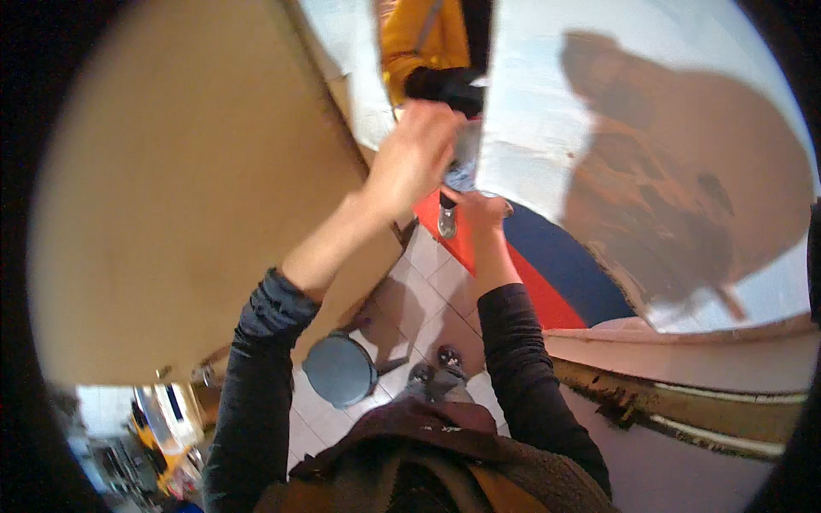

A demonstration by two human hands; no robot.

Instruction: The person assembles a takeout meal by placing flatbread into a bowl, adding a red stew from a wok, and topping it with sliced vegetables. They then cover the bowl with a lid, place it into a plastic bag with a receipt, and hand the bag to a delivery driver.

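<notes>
My left hand [414, 151] is raised in front of me, its fingers bent above a small clear plastic bag or container [463, 160] with bluish-grey contents. Just below it, my right hand [480, 208] is at the lower end of this clear thing and appears to hold it. The left fingertips are blurred, so whether they grip anything cannot be told. Both hands are beside the edge of a large white panel or door [523, 115], which carries a brownish shadow.
A broad tan panel [192, 192] fills the left. Beyond my hands stands a person in a yellow jacket [426, 38]. A grey round lid or stool top [340, 370] is above the tiled floor [420, 276]. Red and dark blue surfaces [564, 256] lie at right.
</notes>
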